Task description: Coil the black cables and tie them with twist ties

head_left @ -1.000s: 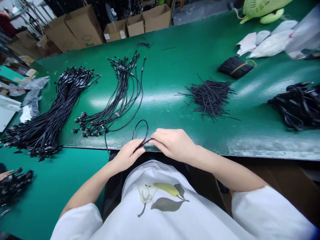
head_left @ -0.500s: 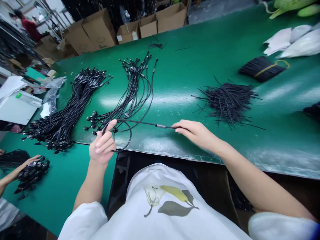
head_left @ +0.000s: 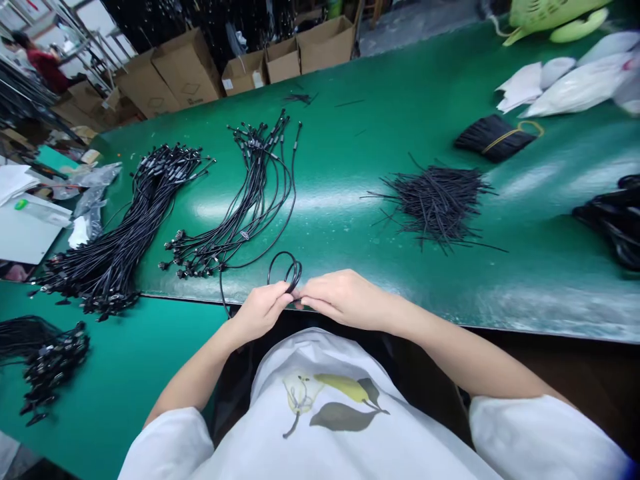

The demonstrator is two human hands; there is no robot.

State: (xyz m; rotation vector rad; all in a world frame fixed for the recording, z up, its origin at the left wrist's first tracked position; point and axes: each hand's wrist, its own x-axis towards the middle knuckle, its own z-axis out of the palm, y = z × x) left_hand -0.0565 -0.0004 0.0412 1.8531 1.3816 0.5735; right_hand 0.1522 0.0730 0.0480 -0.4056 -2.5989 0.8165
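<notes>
A thin black cable (head_left: 285, 259), looped into small coils, stands up from between my hands at the table's front edge. My left hand (head_left: 260, 309) is closed on it, thumb and fingers pinched at the base of the loops. My right hand (head_left: 345, 298) meets the left fingertips and also pinches the cable; its far end is hidden in the fingers. A strand of cable hangs left of my left hand over the edge. Beyond it lies a loose bundle of similar cables (head_left: 250, 193), with a thicker bundle (head_left: 145, 207) farther left.
A pile of short black ties (head_left: 435, 203) lies right of centre, with a banded bundle of ties (head_left: 495, 138) behind. White bags (head_left: 580, 83) and black coiled cables (head_left: 615, 220) are at the right. Cardboard boxes (head_left: 190, 73) stand past the far edge. More cables (head_left: 50, 360) lie on the lower-left table.
My hands have come together from either side. The cable stretched between them is now gathered into small loops. The co-worker's hand at lower left has gone from view.
</notes>
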